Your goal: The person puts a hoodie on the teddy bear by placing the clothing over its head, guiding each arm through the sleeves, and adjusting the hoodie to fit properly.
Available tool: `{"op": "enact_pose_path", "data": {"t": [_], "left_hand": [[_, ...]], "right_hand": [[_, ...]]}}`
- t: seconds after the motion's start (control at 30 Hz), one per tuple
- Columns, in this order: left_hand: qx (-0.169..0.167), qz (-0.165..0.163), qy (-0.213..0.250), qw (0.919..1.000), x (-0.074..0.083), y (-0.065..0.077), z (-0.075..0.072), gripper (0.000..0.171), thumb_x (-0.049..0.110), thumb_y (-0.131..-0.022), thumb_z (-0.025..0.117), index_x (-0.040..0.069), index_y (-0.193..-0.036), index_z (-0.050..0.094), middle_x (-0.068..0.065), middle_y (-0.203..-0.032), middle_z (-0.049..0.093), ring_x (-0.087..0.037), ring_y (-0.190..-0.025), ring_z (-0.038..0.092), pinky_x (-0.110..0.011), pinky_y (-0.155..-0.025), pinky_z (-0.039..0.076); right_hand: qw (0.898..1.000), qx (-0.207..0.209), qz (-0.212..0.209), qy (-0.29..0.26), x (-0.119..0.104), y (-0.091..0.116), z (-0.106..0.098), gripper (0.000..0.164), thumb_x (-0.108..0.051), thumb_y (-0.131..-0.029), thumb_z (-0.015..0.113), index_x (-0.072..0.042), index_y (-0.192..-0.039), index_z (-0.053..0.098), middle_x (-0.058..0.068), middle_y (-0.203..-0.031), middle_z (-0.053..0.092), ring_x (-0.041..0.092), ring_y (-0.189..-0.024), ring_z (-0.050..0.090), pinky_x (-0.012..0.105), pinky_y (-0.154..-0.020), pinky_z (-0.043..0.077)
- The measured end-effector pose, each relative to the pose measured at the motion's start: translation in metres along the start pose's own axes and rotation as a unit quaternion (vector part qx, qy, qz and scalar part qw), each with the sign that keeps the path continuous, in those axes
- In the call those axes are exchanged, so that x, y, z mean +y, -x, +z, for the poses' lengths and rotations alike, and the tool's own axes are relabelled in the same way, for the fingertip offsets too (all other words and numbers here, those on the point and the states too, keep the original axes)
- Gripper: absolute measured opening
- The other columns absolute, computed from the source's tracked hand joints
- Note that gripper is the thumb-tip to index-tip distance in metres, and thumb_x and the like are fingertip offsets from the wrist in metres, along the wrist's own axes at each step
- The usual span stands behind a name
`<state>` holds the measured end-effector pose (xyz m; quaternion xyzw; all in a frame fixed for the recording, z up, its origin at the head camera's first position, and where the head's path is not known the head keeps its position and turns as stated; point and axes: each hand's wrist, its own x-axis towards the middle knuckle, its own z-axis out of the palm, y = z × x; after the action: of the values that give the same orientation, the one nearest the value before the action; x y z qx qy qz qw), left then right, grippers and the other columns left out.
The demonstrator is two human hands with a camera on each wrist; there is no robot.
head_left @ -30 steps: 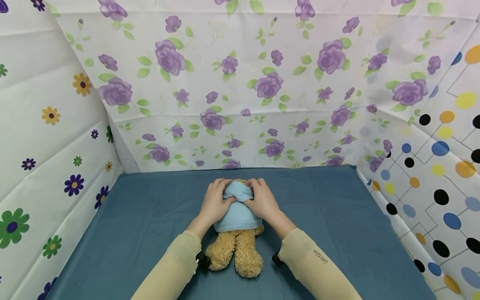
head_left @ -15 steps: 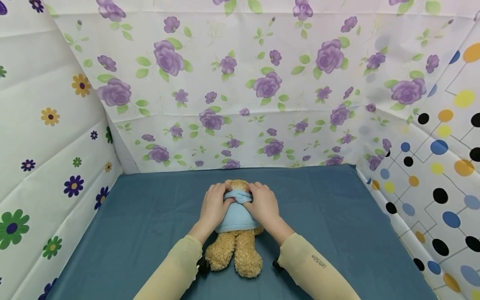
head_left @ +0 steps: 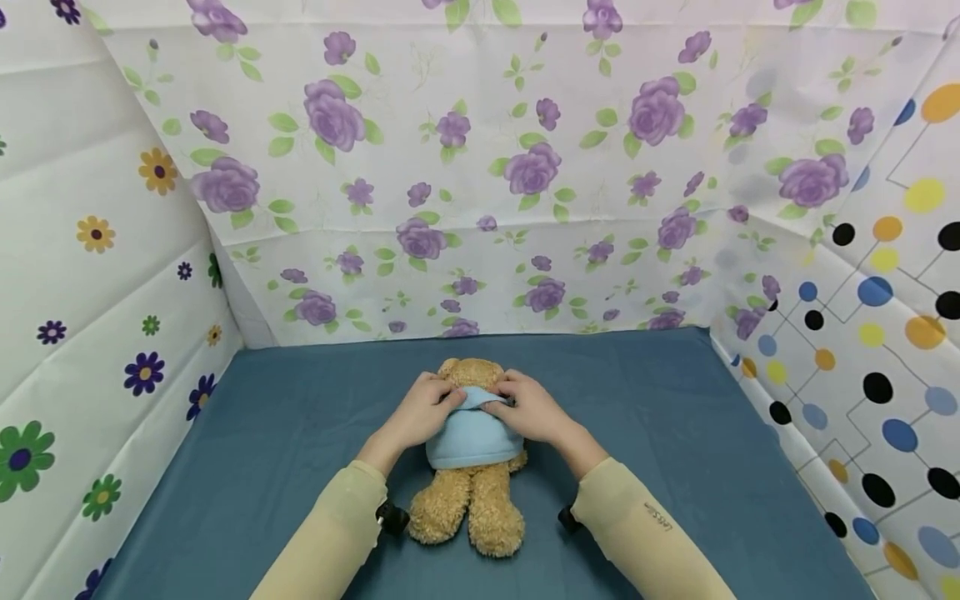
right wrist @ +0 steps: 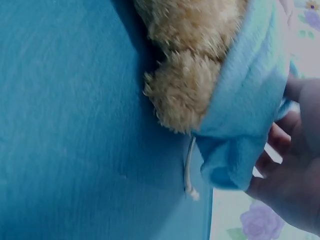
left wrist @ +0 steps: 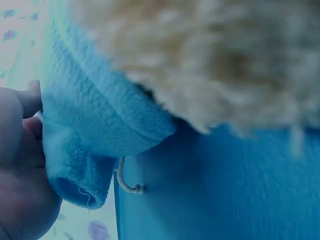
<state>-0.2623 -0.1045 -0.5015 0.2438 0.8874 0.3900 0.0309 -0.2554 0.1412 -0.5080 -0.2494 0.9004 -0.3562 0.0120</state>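
Note:
A tan, curly-furred teddy bear (head_left: 495, 508) lies on its back with its legs toward me, wearing a light blue fleece top (head_left: 472, 442). My left hand (head_left: 422, 410) pinches the top's folded upper edge on the left, just under the head. Opposite it, my right hand (head_left: 536, 408) pinches the same fold on the right. Fingers partly cover the lower head. A short, empty-looking sleeve (left wrist: 80, 175) hangs beside my left palm in the left wrist view, near a white cord (left wrist: 127, 180). In the right wrist view, a furry paw (right wrist: 182, 95) pokes out below the fleece.
A blue cloth (head_left: 637, 433) covers the table under the bear. A floral curtain (head_left: 480, 167) stands behind, with a flower-print sheet (head_left: 90, 350) on the left and a dotted sheet (head_left: 847, 375) on the right. Dark wrist cameras (head_left: 392, 517) sit at the cuffs.
The upper part of the blue top has come down off the bear's head toward its neck, baring more fur. Both hands have moved slightly toward me, and the wrists have spread apart.

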Motion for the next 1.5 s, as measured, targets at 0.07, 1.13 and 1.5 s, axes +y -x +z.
{"op": "enact_pose_path", "data": {"t": [0.07, 1.13, 1.5], "left_hand": [[-0.005, -0.009, 0.021, 0.9997, 0.000, 0.001, -0.002, 0.047, 0.031, -0.115, 0.052, 0.013, -0.072, 0.050, -0.002, -0.066, 0.043, -0.025, -0.100, 0.051, -0.044, -0.084, 0.037], [0.078, -0.121, 0.222, 0.9644, -0.015, 0.052, 0.017, 0.073, 0.049, -0.109, 0.062, 0.014, -0.165, 0.030, -0.019, -0.162, 0.041, -0.042, -0.148, 0.041, -0.064, -0.111, 0.041], [-0.028, -0.200, 0.342, 0.9180, -0.015, 0.070, -0.003, 0.072, 0.047, -0.107, 0.059, 0.003, -0.158, 0.036, -0.020, -0.125, 0.063, -0.034, -0.101, 0.067, -0.045, -0.079, 0.058]], "right_hand": [[0.999, -0.023, -0.009, -0.022, 0.002, 0.001, -0.003, 0.014, -0.032, -0.108, 0.068, -0.020, -0.102, 0.070, -0.003, -0.101, 0.060, 0.018, -0.082, 0.054, 0.041, -0.076, 0.046], [0.984, 0.065, 0.108, -0.123, 0.013, 0.042, 0.006, 0.062, -0.053, -0.111, 0.053, -0.012, -0.158, 0.049, 0.013, -0.152, 0.054, 0.033, -0.137, 0.055, 0.056, -0.107, 0.048], [0.962, 0.105, 0.163, -0.190, 0.001, 0.051, -0.025, 0.053, -0.052, -0.111, 0.055, -0.017, -0.151, 0.059, 0.007, -0.147, 0.061, 0.032, -0.137, 0.056, 0.060, -0.108, 0.046]]}}
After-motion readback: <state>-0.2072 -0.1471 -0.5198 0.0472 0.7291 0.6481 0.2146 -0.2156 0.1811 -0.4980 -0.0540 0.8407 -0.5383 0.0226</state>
